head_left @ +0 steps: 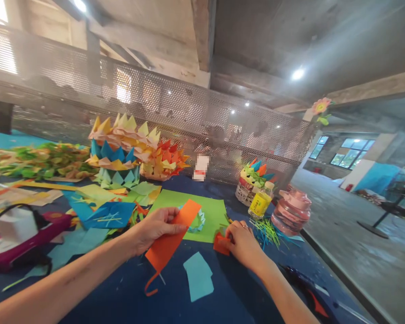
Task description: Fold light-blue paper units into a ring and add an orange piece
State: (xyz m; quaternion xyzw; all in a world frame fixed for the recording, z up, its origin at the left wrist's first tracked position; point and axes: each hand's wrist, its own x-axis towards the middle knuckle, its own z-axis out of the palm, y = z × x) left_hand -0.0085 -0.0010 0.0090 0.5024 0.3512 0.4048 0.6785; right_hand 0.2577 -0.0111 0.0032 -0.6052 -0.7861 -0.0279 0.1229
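The dark blue tabletop runs out in front of me to a perforated metal screen. Against that screen stand stacked crowns of folded coloured paper. Nearer, a flat bright green paper sheet lies in the middle, with a small pale blue paper ring on it.

My left hand holds the long orange paper strip lifted off the tabletop. The thumb and fingers are closed on its upper edge, and its curled tail hangs down to touch the surface. My right hand rests at the near corner of the green sheet, fingers pinched shut on the small folded orange paper piece and pressing it down there.

As I judge it, I am between pieces: one small unit is folded under the right hand and the stock is ready in the left. Working the strip calls for laying it flat and keeping a firm pinch, since thin paper slips and creases crookedly.

A pale blue paper scrap lies loose between my wrists. Off to the right stand a ribbed pink glass jar and a yellow plastic bottle, with thin green paper slivers just beside my right hand
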